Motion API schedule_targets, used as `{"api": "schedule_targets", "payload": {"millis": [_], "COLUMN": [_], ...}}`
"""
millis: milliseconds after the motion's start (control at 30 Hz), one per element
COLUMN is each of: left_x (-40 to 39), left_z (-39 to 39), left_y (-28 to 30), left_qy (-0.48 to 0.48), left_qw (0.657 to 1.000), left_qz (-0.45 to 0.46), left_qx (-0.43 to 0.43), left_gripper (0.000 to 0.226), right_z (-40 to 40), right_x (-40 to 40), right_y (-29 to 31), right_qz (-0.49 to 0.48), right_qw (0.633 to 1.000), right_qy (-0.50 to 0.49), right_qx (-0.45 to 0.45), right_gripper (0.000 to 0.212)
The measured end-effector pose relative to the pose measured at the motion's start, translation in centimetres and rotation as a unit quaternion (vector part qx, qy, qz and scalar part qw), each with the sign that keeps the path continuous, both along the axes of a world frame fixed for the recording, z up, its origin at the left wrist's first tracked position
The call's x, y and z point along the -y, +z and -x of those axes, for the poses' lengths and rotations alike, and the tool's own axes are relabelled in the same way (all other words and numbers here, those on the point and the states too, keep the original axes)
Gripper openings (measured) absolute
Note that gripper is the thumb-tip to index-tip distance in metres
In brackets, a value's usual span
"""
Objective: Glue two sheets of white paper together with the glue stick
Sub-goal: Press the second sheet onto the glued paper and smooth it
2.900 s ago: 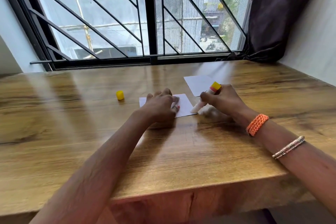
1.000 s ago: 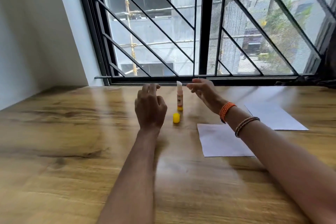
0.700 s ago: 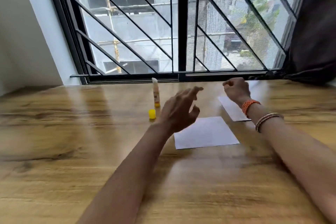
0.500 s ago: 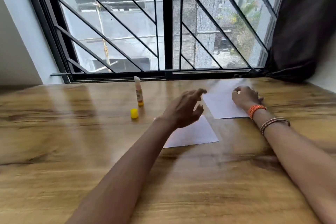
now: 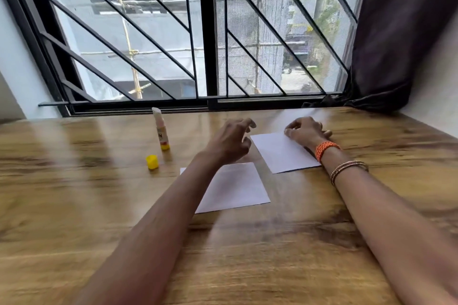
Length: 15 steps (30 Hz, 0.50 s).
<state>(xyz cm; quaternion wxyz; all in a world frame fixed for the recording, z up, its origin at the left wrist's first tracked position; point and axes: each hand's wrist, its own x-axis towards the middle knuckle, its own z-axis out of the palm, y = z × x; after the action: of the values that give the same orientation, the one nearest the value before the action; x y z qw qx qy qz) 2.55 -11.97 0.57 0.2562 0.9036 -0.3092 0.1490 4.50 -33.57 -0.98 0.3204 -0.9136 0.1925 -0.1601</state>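
My right hand [image 5: 306, 131] rests curled on the far sheet [image 5: 282, 152], grip unclear, while my left hand [image 5: 230, 142] hovers loose above the near sheet [image 5: 235, 188]. The uncapped glue stick [image 5: 160, 129] stands upright on the bench [image 5: 74, 205], its yellow cap [image 5: 152, 161] just beside it.

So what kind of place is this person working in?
Probably a room in a home or flat: a wooden desk set against a barred window with a dark curtain at the side, and buildings with scaffolding outside.
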Motion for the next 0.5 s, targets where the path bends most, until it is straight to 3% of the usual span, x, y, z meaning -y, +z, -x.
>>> {"api": "schedule_targets", "payload": {"millis": [167,333,500], "left_x": [-0.1,-0.3,-1.8], "left_z": [0.2,1.3,3.9], "left_y": [0.6,3.0,5.4], "left_qy": [0.034,0.072,0.064], "left_qw": [0.999,0.995,0.983], "left_qz": [0.008,0.066,0.169], "left_qx": [0.025,-0.003,0.011], "left_gripper": [0.034,0.044,0.021], "right_z": [1.0,3.0,5.5], "right_x": [-0.8,-3.9,-7.3], "right_y": [1.8,6.9,9.7], "right_qz": [-0.11,-0.066,-0.095], "right_qw": [0.988,0.965,0.932], "right_qy": [0.065,0.202,0.297], "right_qx": [0.091,0.155,0.185], "right_gripper": [0.015,0.003,0.014]}}
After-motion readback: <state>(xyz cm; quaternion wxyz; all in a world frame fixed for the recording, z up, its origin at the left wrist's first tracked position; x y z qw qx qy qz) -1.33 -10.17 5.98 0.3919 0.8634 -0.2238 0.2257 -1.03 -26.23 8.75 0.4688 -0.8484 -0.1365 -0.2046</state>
